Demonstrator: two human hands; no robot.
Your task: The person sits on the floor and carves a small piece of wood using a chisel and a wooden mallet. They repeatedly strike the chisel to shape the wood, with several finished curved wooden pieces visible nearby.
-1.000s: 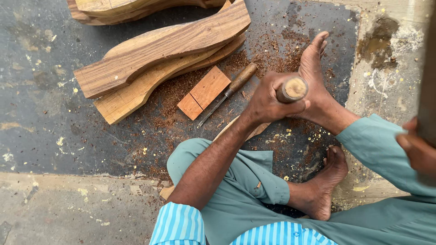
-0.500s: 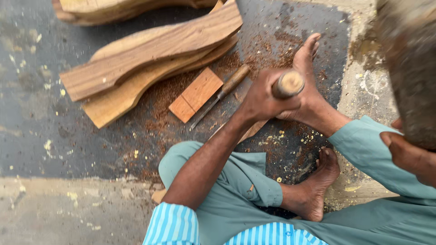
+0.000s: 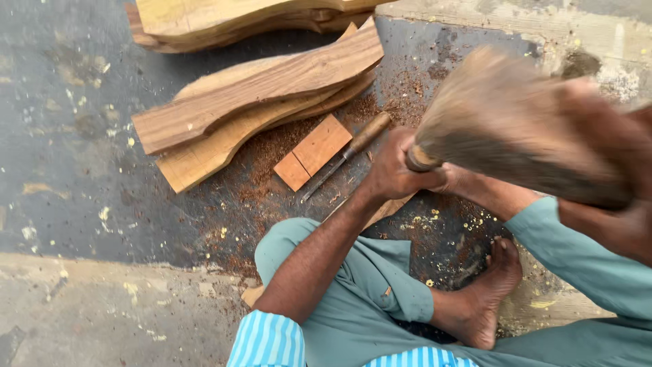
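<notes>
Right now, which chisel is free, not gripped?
The chisel on the floor, lying beside the small flat wood block. The other one's handle is gripped in the left hand.

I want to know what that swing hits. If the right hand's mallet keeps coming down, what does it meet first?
Most likely the wooden chisel handle gripped in the left hand; the blurred mallet in the right hand hides the exact gap.

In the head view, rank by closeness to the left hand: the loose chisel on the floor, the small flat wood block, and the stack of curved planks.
From the left hand, which grips a wooden handle:
1. Loose chisel, just to its left, handle end nearest.
2. Small flat wood block, beyond the chisel, further left.
3. Stack of curved planks, farthest, up and to the left.
</notes>
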